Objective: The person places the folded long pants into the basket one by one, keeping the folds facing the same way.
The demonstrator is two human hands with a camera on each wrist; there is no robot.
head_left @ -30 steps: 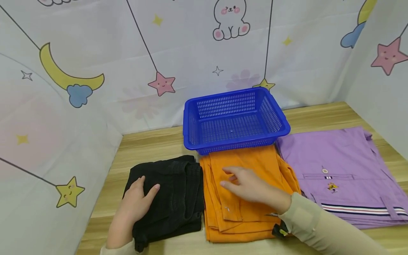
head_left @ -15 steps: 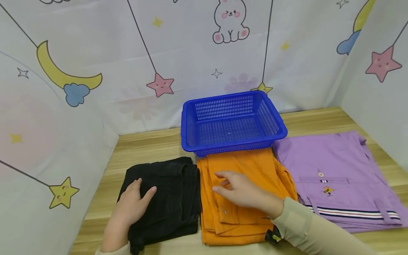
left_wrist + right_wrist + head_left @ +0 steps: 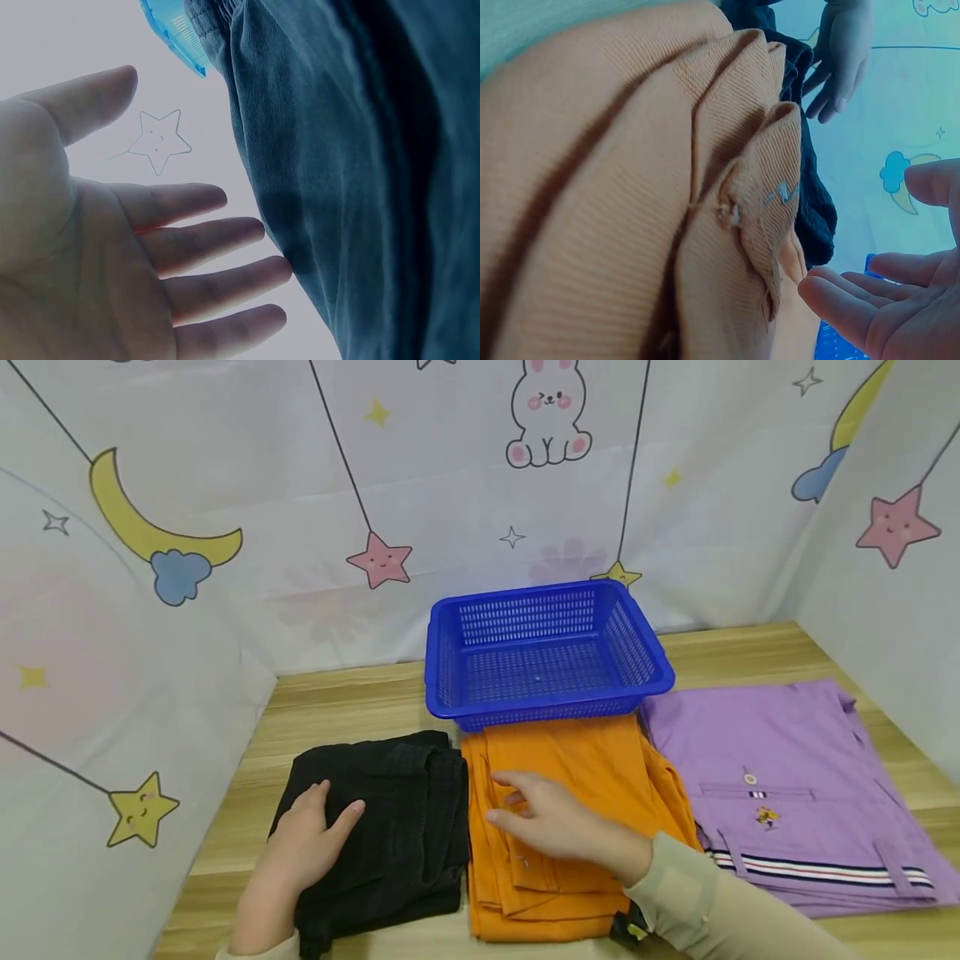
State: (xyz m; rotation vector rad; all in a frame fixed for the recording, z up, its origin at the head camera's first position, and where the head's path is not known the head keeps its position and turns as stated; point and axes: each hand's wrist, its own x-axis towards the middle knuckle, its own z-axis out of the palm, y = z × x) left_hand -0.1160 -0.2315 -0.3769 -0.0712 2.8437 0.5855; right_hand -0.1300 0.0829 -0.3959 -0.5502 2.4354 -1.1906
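Folded black trousers (image 3: 405,827) lie at the left of the table, with my left hand (image 3: 303,843) over their left side. In the left wrist view its fingers (image 3: 217,289) are extended and spread, fingertips right at the edge of the black cloth. My right hand (image 3: 558,822) is over the folded orange trousers (image 3: 585,752) in the middle, palm turned to the left. The right wrist view shows its fingers (image 3: 840,300) loosely bent beside the stacked ribbed folds, with nothing between them and the thumb.
A blue plastic basket (image 3: 551,703) stands behind the orange trousers, its inside bare. Folded purple trousers (image 3: 772,735) with a striped waistband lie at the right. White patterned cloth (image 3: 450,485) hangs behind the wooden table (image 3: 352,702) and along both sides.
My right hand has shifted slightly left over the orange trousers. My left hand keeps its place at the black trousers. The head view has tilted a little.
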